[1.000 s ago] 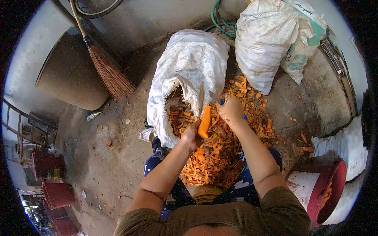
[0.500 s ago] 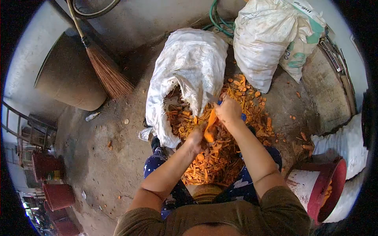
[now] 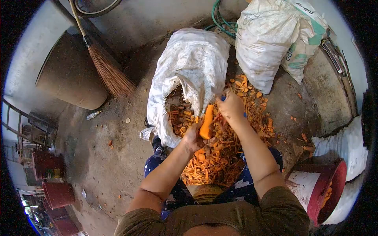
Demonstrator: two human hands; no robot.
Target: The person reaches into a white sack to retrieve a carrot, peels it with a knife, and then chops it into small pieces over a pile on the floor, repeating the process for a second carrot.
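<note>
My left hand is closed around the lower end of a peeled, bright orange carrot, which points away from me. Just right of the carrot, my right hand is closed on a knife with a blue handle; its blade is blurred and hard to make out. Below both hands lies a heap of orange peelings and cut carrot pieces, spreading between my legs and off to the right. A white woven sack lies just beyond, its torn mouth facing me with unpeeled carrots inside.
Full white sacks stand at the back right. A red bucket holding orange pieces leans at my right. A broom rests against a large brown container at the left. More red buckets stand far left.
The carrot has turned in my left hand and shows more of its bright orange side. My right hand has shifted slightly up and away from it, and the knife blade is less visible.
</note>
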